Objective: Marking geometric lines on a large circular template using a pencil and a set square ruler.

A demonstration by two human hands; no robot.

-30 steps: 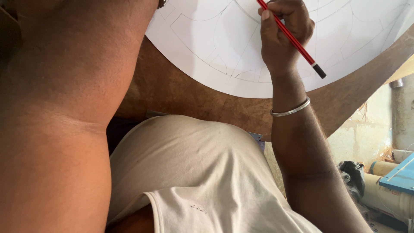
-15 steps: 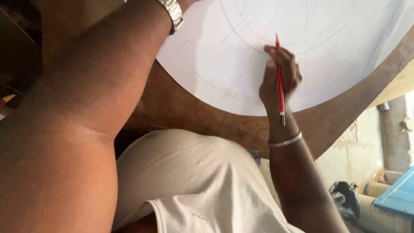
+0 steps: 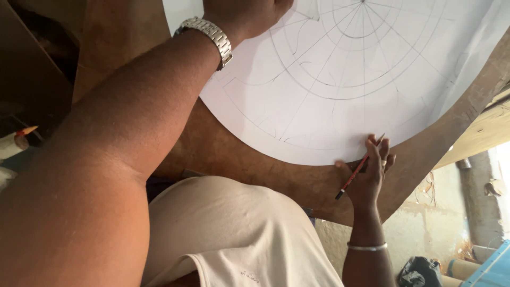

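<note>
Since the frame half a second back, the right hand (image 3: 369, 172) has dropped from the inner rings of the drawing to the lower edge of the paper sheet (image 3: 340, 79); the view has shifted so the left wrist and its metal watch (image 3: 210, 37) now sit higher in frame and more of the drawing shows.

Left arm: runs from lower left up to the top centre, forearm filling much of the frame; left hand (image 3: 244, 13) lies on the upper left part of the sheet, knuckles toward the camera, partly cut by the top edge; whether the fingers are flat or curled cannot be told.

Right arm: rises from the bottom edge, thin silver bangle (image 3: 366, 247) at the wrist; forearm near upright.

Sheet: large, white, round-edged, pencilled with concentric arcs and radial lines; it lies on a brown surface (image 3: 228, 154), lower edge curving just above the right hand. No packages or labels readable; blue panel (image 3: 494, 268) at bottom right corner; pale wall (image 3: 425, 228) below the surface.

Right hand: fingers drawn close together around a red pencil (image 3: 358, 170); pencil slanted, tip up at the sheet's edge, dark end down-left over the brown surface; fingertips at or just touching the sheet's rim.
</note>
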